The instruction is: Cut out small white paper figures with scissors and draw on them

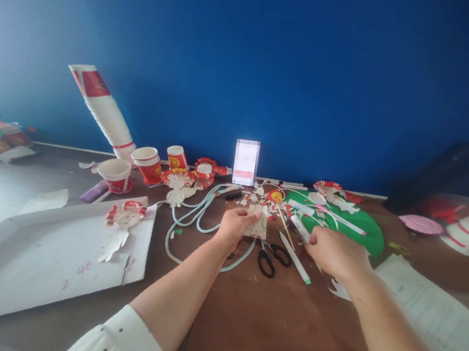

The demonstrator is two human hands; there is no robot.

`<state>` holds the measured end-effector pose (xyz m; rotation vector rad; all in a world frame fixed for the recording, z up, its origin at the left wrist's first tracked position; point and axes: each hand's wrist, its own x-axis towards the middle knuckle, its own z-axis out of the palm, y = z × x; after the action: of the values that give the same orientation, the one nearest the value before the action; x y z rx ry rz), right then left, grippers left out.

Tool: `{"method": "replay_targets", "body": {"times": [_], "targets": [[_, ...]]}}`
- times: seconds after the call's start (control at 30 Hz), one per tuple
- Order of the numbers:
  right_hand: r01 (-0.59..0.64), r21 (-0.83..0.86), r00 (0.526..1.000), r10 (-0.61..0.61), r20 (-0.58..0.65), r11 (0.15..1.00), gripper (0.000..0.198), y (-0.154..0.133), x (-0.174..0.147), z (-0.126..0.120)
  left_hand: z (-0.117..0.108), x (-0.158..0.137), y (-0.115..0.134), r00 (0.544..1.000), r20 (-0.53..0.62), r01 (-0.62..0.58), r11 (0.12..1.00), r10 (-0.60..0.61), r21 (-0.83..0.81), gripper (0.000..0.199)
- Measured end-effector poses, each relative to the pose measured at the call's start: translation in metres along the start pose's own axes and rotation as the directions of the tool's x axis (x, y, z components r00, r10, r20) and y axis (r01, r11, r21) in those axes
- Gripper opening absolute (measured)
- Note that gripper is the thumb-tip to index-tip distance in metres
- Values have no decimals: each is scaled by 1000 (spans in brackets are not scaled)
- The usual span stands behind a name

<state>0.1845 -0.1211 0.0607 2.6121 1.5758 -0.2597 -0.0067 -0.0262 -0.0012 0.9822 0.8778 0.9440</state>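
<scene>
My left hand (237, 224) pinches a small pale piece of card (257, 221) between thumb and fingers, just above the table. Close by on the right, my right hand (334, 250) is closed at the near end of a short white tube (300, 228); its exact kind is not clear. Black-handled scissors (267, 259) lie below the card, their blades partly under it. Beside them rests a white marker with a green tip (296, 258). A thin wooden stick (285, 227) lies between the two hands, near scattered paper scraps (249, 195).
Red and white paper cups (146, 163) and a leaning cup stack (108, 111) stand at the back left. Left lies a white board (49, 255) bearing a paper figure (124, 219). A pale blue cable (172, 242) loops mid-table. Right are a green disc (374, 238) and papers (427, 313).
</scene>
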Motion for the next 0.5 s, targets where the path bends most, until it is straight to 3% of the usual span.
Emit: {"method": "replay_targets", "body": {"times": [0.23, 0.37, 0.5], "targets": [[96, 206, 971, -46, -234, 974, 23, -4, -11, -12, -2, 5, -1, 1000, 27, 8, 992, -4, -127, 42], [162, 283, 965, -91, -247, 945, 21, -4, -13, -15, -2, 3, 1, 1000, 22, 20, 989, -17, -144, 42], [79, 273, 967, -7, -255, 959, 23, 10, -6, -18, -2, 2, 0, 1000, 21, 13, 988, -9, -156, 41]]}}
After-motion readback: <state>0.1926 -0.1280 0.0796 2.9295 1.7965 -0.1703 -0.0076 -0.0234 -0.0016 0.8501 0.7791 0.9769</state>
